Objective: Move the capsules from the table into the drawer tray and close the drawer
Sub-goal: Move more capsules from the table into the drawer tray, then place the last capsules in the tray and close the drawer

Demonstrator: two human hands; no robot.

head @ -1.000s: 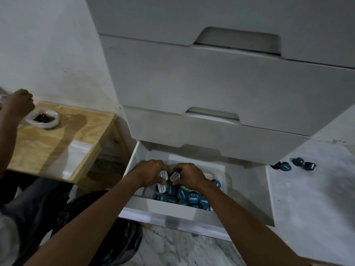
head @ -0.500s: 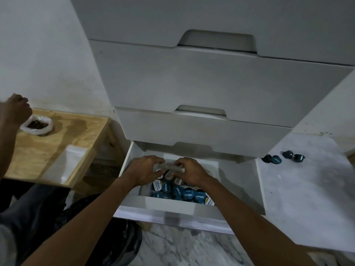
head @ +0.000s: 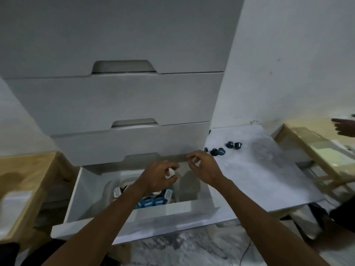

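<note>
The bottom drawer point(head: 134, 220) stands pulled out. In it lies a white tray point(head: 129, 172) with several blue and white capsules point(head: 148, 203). My left hand point(head: 157, 179) hovers over the tray, fingers curled around a small white piece. Just to its right and slightly higher, my right hand point(head: 204, 168) pinches another small white piece; the blur hides what either piece is. Several dark blue capsules point(head: 218, 151) lie on the white marble table point(head: 265, 173) to the right of the drawer unit, beyond my right hand.
Closed drawers point(head: 115, 100) stack above the open one. A wooden stool point(head: 28, 169) stands at the left, a wooden table point(head: 307, 143) at the right, with another person's hand point(head: 343, 127) over it. A thin cable point(head: 245, 252) runs across the marble floor.
Both hands have risen out of the tray and drawn apart; the grey thing held between them earlier is gone from view. The view has swung right, showing more of the marble table.
</note>
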